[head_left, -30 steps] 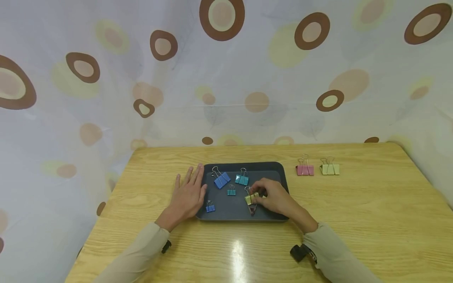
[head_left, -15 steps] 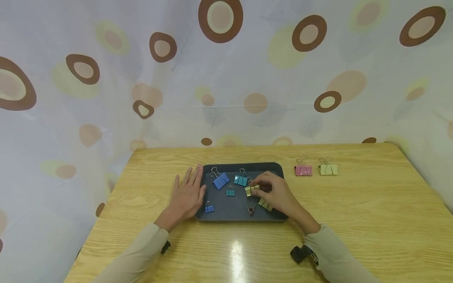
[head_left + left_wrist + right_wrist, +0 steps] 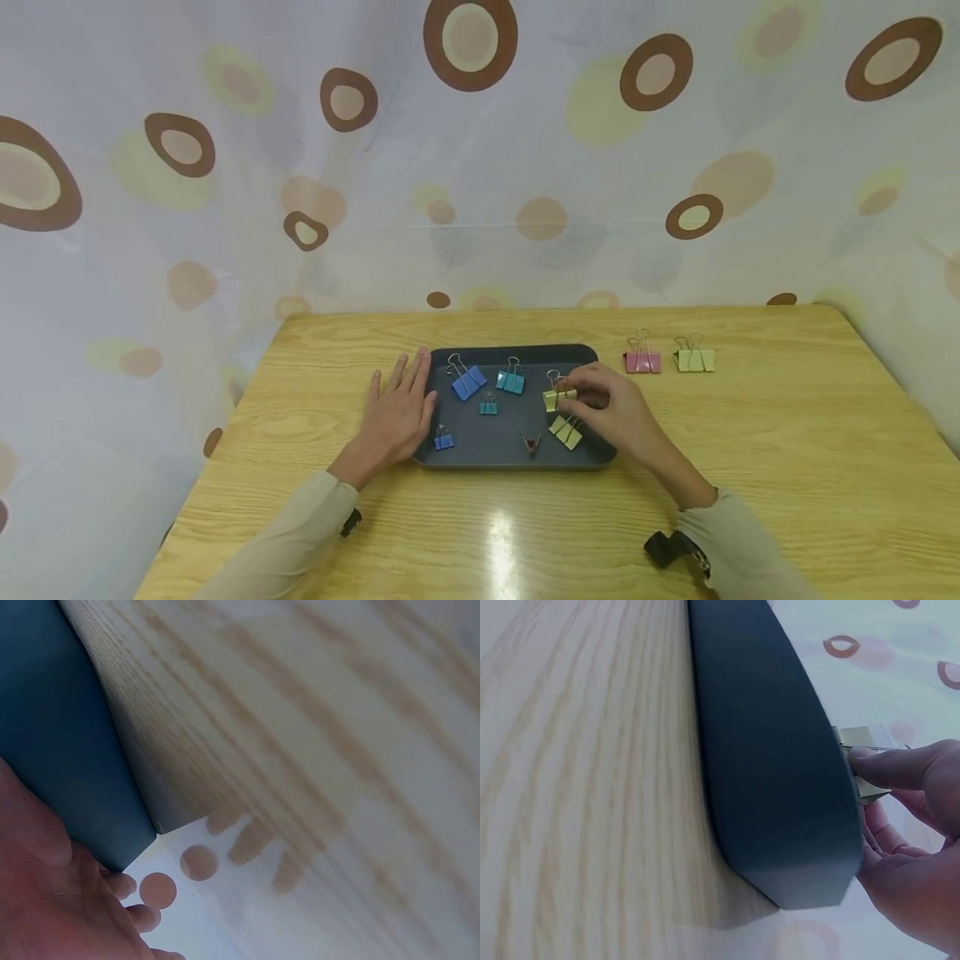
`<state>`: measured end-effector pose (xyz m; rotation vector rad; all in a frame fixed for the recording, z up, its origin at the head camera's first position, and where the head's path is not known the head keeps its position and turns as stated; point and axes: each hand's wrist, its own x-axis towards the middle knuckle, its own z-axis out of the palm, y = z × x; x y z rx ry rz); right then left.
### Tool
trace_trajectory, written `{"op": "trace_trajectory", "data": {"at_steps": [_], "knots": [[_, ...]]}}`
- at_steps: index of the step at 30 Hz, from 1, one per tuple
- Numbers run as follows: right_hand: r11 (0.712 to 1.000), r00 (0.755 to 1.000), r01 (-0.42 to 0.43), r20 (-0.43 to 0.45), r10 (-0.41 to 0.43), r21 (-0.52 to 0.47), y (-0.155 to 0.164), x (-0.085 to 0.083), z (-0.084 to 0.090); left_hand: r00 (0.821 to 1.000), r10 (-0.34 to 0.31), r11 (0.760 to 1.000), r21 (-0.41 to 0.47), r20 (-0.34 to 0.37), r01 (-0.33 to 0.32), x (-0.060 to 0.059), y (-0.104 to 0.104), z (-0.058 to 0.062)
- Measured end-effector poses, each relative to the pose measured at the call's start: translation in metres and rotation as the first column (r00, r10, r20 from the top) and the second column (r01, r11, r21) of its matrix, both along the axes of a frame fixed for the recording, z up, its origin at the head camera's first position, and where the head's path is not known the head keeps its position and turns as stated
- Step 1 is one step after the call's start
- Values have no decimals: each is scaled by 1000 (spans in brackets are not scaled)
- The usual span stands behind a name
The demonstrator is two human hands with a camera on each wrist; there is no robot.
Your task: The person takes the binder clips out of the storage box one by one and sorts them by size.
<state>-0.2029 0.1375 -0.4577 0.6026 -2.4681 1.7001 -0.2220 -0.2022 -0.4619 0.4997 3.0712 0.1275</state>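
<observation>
My right hand [image 3: 615,410] pinches a yellow binder clip [image 3: 552,402] between thumb and fingers over the right side of a dark grey tray [image 3: 487,440]. Part of that binder clip [image 3: 855,735] also shows behind the tray wall in the right wrist view. Just below it in the head view lies a second yellow binder clip [image 3: 565,432]. A small binder clip [image 3: 531,445], seen end-on with its handles spread, lies left of that one. My left hand [image 3: 396,421] lies with fingers extended along the tray's left edge; its palm side [image 3: 45,892] fills the left wrist view's lower corner.
Also in the tray are a large blue clip [image 3: 468,383], a small blue clip [image 3: 444,442], a teal clip [image 3: 511,382] and a smaller teal clip [image 3: 488,409]. A pink clip [image 3: 642,362] and a pale yellow clip [image 3: 695,360] stand on the wooden table [image 3: 787,433], right of the tray.
My right hand has lifted the yellow clip from beside the end-on clip and carried it up and right, uncovering the second yellow clip. My left hand stays put.
</observation>
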Motion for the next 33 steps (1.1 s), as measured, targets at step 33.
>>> {"op": "trace_trajectory", "data": {"at_steps": [33], "knots": [[981, 987, 159, -56, -153, 112, 86, 19, -14, 1000, -6, 1000, 1, -6, 6, -4, -1, -2]]}}
